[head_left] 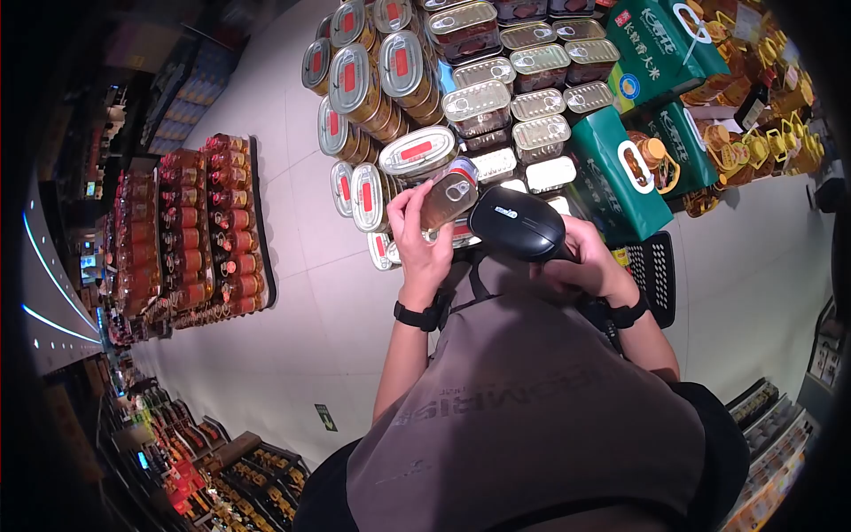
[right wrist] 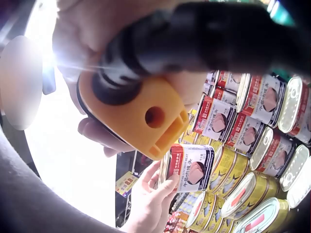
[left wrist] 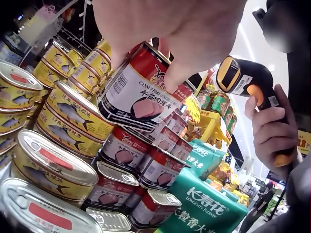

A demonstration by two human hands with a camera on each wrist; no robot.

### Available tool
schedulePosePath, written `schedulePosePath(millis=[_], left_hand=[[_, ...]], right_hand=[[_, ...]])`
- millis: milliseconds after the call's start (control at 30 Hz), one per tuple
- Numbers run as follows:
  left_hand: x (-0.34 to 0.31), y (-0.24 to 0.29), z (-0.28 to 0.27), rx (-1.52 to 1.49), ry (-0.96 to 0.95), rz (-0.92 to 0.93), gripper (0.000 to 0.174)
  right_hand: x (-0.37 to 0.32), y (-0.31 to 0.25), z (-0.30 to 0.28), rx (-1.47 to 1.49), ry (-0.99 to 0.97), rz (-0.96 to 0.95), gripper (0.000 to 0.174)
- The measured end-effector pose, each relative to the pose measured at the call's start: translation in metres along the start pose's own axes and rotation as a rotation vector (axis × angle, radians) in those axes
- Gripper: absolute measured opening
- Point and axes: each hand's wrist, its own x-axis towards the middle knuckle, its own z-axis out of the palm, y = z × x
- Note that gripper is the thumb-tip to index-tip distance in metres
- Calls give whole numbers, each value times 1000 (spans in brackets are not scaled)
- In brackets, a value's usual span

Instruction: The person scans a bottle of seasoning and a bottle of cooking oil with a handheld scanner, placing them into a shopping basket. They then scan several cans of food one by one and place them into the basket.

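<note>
My left hand [head_left: 423,244] grips a rectangular luncheon meat can [head_left: 448,200] by its sides; in the left wrist view the can [left wrist: 141,92] shows a red and white label with a barcode on one side. My right hand [head_left: 589,262] is curled round the handle of a black barcode scanner [head_left: 517,222], whose head is close beside the can. The left wrist view shows the scanner's orange trigger under a finger of the right hand [left wrist: 273,127]. From the right wrist, the scanner's orange base [right wrist: 138,114] with a black cable fills the near view, the left hand [right wrist: 149,201] beyond it.
Stacked oval yellow fish cans [left wrist: 68,121] and more luncheon meat cans [head_left: 541,137] stand in front. Green rice boxes [head_left: 620,173] and oil bottles [head_left: 784,142] are at the right. A pallet of red-labelled bottles [head_left: 191,235] stands on the tiled floor at the left.
</note>
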Motion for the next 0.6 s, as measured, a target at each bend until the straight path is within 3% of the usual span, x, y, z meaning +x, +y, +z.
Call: schedulePosePath(millis=[167,267,367,433,500,567,600], left_hand=[[1,4,-2,69,-48,49,65],[3,6,1,44,-63,-28,62],[12,-2,8,-18,65,-151,57],[19,-10,5,-756,109,-758,57],[23,-5,-1,-940,46,-921,49],[30,11,-8,-1067,-24,-1115,44],[30,10,-9,-1066,-19,-1118,44]], right_hand=[[0,10,-8,75,24,-80,51],[-2,-7,-6,-41,12,2,50],[0,-8,-1,-12,-17,-61,51],[1,0,-1,-71,-16,-90,50],[2,1,-3,-128,-19,-117,49],[3,0,-7,-423,-110,-175,45],[4,3,-7,-467,-102,-172,42]])
